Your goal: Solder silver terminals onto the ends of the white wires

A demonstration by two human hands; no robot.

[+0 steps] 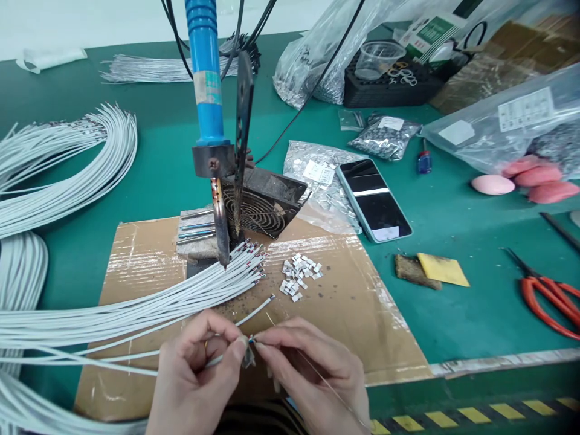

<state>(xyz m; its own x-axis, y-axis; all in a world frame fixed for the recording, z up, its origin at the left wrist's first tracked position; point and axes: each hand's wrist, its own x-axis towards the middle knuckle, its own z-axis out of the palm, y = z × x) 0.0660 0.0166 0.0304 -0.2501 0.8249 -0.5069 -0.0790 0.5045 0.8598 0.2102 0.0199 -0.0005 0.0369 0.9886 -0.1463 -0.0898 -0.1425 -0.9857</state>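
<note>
Low in the head view, my left hand (pixel 199 371) is closed in a pinch on a white cable (pixel 214 360) close to its stripped end. Thin coloured wire ends (pixel 251 340) show between my two hands. My right hand (pixel 317 368) has its fingertips pressed on these ends, and a thin solder wire (pixel 324 380) runs through it. Another cable end lies just beyond my fingers. A blue-handled soldering iron (pixel 207 78) hangs on a stand, its tip pointing down over a bundle of white cables (pixel 181 302). Small white metal-like pieces (pixel 299 275) lie in a loose pile on the cardboard (pixel 353 344).
Behind the iron sits a small fan (pixel 258 205). A phone (pixel 375 202) leans by a bag of parts (pixel 317 181). To the right are sponges (pixel 441 270), red-handled scissors (pixel 550 296) and a small screwdriver (pixel 425 160). Coiled cables (pixel 90 175) fill the left.
</note>
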